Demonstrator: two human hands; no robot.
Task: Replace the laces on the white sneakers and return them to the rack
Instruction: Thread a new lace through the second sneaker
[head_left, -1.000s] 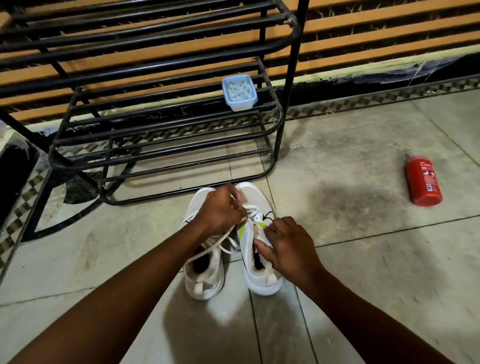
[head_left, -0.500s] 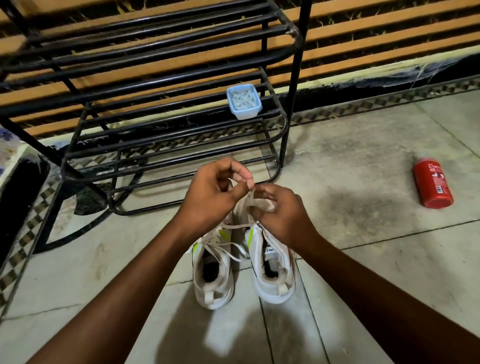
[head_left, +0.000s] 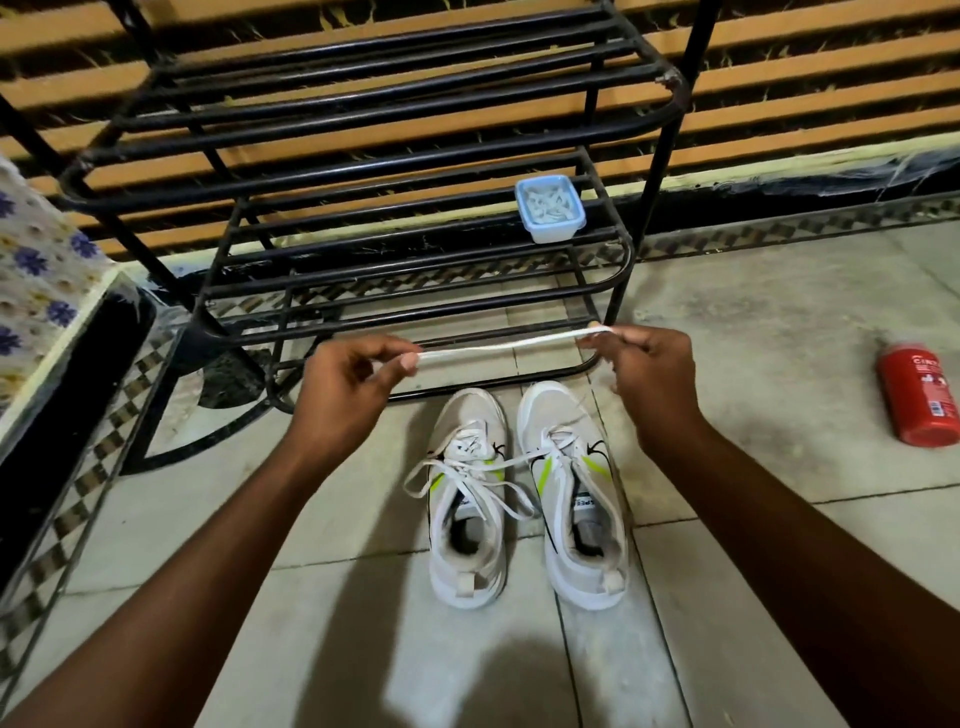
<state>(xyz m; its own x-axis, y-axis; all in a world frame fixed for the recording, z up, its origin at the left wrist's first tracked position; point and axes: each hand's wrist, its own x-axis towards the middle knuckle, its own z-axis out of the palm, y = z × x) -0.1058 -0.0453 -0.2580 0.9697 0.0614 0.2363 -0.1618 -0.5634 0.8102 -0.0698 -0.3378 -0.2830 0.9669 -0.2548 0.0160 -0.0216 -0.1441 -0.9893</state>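
Hidden: both ends of the lace (head_left: 498, 349) vanish inside the fingers, so how much is bunched in each palm cannot be told.
Cut off: the black rack (head_left: 363, 171) runs out of frame at the top and left.
Hard to make out: pale pieces in the blue tub (head_left: 549, 208) on a rack shelf; blurred print on the red canister (head_left: 919, 395).
Left hand (head_left: 353, 374): raised before the lowest rack bars, thumb and forefinger pinching the lace, other fingers curled.
Right hand (head_left: 644, 364): level with it, well apart, pinching the lace's other end.
Lace: white, stretched taut between the 2 hands, above the toes, not touching them.
Sneakers (head_left: 576, 493): 2, side by side on the tiled floor (head_left: 753, 322), toes near the rack, loose laces (head_left: 467, 467) across the tongues.
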